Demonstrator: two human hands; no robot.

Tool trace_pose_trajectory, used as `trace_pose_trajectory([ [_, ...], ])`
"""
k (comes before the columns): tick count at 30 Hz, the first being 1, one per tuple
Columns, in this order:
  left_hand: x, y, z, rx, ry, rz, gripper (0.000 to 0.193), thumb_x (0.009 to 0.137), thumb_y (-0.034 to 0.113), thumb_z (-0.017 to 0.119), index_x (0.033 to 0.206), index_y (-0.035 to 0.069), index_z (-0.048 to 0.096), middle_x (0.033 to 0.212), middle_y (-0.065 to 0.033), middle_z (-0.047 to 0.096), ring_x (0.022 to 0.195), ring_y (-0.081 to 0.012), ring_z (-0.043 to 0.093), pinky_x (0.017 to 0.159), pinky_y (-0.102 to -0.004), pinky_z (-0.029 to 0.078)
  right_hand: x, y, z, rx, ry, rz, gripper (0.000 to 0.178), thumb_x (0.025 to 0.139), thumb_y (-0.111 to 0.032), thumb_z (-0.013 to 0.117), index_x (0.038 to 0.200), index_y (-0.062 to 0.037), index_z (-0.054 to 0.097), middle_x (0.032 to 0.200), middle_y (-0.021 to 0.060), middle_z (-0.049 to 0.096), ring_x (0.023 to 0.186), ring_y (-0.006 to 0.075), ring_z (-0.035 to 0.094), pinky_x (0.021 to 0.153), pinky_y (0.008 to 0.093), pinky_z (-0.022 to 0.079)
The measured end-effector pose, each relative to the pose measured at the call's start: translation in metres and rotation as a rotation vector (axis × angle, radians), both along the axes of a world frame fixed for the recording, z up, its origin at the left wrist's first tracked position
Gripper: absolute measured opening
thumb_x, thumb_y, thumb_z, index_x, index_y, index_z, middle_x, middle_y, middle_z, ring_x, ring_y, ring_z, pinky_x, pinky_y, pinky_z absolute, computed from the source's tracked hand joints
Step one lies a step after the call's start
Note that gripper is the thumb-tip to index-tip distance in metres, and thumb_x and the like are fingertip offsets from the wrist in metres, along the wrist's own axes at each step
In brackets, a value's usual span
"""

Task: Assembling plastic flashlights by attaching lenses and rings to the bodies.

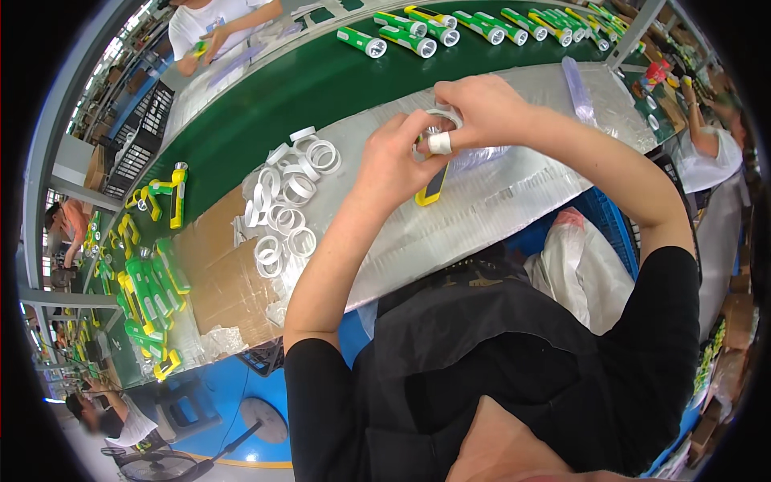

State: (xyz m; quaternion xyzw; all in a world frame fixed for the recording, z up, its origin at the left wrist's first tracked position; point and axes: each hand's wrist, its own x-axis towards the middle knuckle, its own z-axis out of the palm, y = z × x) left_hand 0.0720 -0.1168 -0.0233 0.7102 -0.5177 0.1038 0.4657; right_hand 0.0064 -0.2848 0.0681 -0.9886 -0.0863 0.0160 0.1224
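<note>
Both my hands meet over the covered work surface, around the head of one flashlight (434,187). Its yellow and black handle shows below the fingers, while much of its body is hidden. My left hand (385,161) is closed about it from the left. From the right, my right hand (486,108) curls over the top, fingers and thumb closed on a pale ring (446,117) at the flashlight's head. White wrapping (439,143) shows at my right thumb. Left of my hands lie several loose white rings (299,190), some overlapping.
Flashlights (418,40) line the green belt (265,96) at the far side. More green and yellow ones (148,293) are heaped at the left. Clear plastic sleeves (482,159) lie beyond my hands. A co-worker (213,32) sits across the belt; a blue crate (606,225) stands at right.
</note>
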Motion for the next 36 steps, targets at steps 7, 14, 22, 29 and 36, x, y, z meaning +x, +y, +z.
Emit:
trace_pose_trajectory([
  [7,0.004,-0.003,-0.003,-0.021,0.020,-0.070,0.045,0.067,0.015,0.086,0.105,0.011,0.061,0.094,-0.0083,0.066,0.084,-0.0258,0.065,0.072,-0.0363,0.052,0.000,-0.018,-0.017,0.164,-0.152,0.092,0.048,0.075,-0.045,0.076,0.086,-0.0015,0.058,0.074,0.0135,0.061,0.066,0.0296,0.060,0.058,0.0395,0.046],
  [14,-0.007,0.026,0.017,-0.015,0.480,-0.309,0.100,0.064,0.024,0.090,0.145,0.005,0.035,0.122,-0.0204,0.059,0.115,-0.0312,0.058,0.099,-0.0423,0.047,-0.040,-0.003,0.018,0.440,-0.205,0.108,0.047,0.077,-0.032,0.076,0.109,-0.0031,0.055,0.077,0.0035,0.058,0.064,0.0124,0.056,0.055,0.0282,0.042],
  [22,0.065,0.027,0.016,0.383,0.143,0.139,0.062,0.073,0.028,0.077,0.123,0.006,0.049,0.089,-0.0180,0.068,0.084,-0.0407,0.066,0.073,-0.0480,0.053,0.056,0.017,-0.065,0.418,-0.482,-0.029,0.031,0.098,-0.034,0.046,0.109,-0.0070,0.057,0.086,0.0148,0.065,0.075,0.0383,0.063,0.065,0.0422,0.050],
  [29,0.195,0.124,-0.019,0.047,-0.159,0.437,0.067,0.074,0.038,0.081,0.126,0.003,0.056,0.121,-0.0220,0.061,0.110,-0.0382,0.059,0.093,-0.0434,0.049,0.215,0.017,-0.140,0.739,-0.730,-0.144,0.035,0.099,-0.033,0.052,0.113,-0.0020,0.058,0.094,0.0168,0.065,0.083,0.0307,0.062,0.076,0.0357,0.049],
  [36,0.302,0.359,-0.091,0.677,-0.033,1.472,0.070,0.081,0.043,0.073,0.136,0.009,0.047,0.128,-0.0150,0.056,0.121,-0.0305,0.053,0.095,-0.0490,0.046,0.294,-0.029,-0.188,0.322,-0.547,-0.537,0.044,0.092,-0.039,0.061,0.116,-0.0034,0.053,0.102,0.0226,0.066,0.088,0.0402,0.065,0.077,0.0448,0.052],
])
